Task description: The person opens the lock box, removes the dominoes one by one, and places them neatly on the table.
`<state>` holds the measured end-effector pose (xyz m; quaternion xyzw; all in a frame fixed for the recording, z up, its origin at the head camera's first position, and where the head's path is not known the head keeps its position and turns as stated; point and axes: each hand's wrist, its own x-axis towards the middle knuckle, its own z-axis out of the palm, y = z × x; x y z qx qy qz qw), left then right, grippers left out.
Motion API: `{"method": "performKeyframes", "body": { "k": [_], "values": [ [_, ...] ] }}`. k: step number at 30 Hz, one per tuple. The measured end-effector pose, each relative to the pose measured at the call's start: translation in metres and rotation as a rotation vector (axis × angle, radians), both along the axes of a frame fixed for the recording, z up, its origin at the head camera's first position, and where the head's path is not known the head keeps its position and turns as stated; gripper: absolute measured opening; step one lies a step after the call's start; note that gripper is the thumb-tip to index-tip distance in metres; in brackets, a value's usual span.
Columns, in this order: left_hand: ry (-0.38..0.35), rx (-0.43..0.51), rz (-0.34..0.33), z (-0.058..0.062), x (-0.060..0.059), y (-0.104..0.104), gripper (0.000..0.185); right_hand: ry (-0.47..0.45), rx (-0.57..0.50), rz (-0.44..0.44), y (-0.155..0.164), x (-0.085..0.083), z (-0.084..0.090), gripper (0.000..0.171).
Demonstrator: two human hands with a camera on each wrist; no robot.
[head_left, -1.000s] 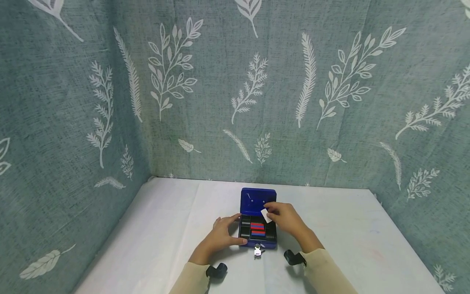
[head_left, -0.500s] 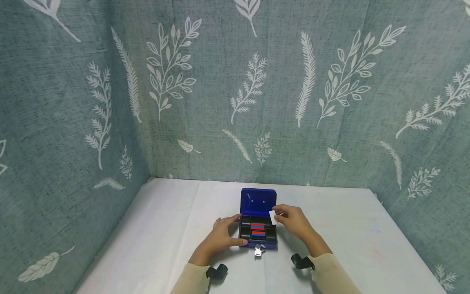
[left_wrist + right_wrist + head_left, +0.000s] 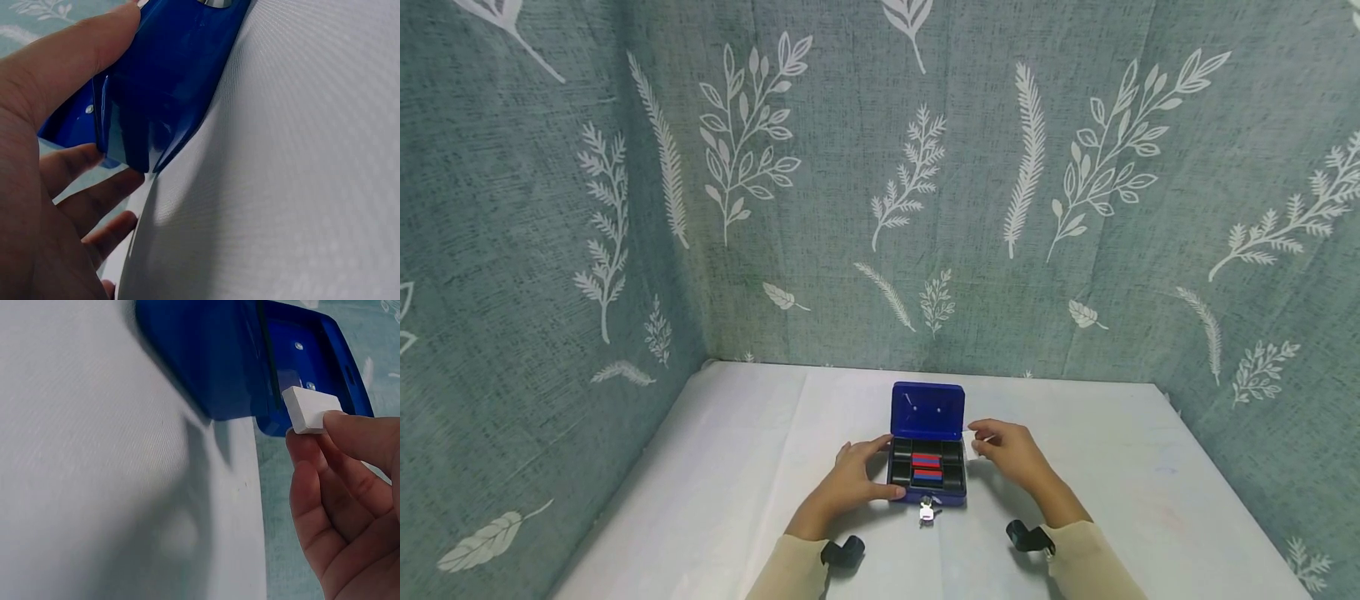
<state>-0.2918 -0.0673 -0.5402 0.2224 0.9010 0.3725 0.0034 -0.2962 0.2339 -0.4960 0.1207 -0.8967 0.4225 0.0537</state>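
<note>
A blue cash box (image 3: 960, 500) stands with its lid (image 3: 928, 410) raised in the head view. Its black tray (image 3: 953, 477) holds two red-and-blue striped pieces (image 3: 927, 460) in the middle compartment. My left hand (image 3: 850, 482) spans the box's left side, thumb at the front corner and a finger at the back. In the left wrist view its other fingers (image 3: 100, 197) stay spread. To the right of the box my right hand (image 3: 1011, 450) pinches a small white rectangular block (image 3: 307, 409) between thumb and fingers. Against the white table the block hardly shows in the head view.
Keys (image 3: 927, 512) hang at the box's front lock. A white cloth (image 3: 1120, 467) covers the table. Green leaf-patterned curtains (image 3: 970, 183) rise behind and at both sides.
My right hand has moved right with the white block, from above the tray to beside the box. The left hand and the box have stayed in place.
</note>
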Motion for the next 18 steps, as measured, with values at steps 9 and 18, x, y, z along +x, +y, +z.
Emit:
{"method": "performKeyframes", "body": {
  "k": [9, 18],
  "values": [
    [0.001, 0.022, -0.003, -0.001, 0.000, -0.001, 0.096, -0.017, -0.013, 0.001, 0.011, 0.001, -0.003, 0.025],
    [0.002, 0.018, -0.009, -0.001, 0.001, -0.001, 0.095, -0.027, -0.012, -0.001, 0.018, 0.007, -0.008, 0.025]
  ]
}}
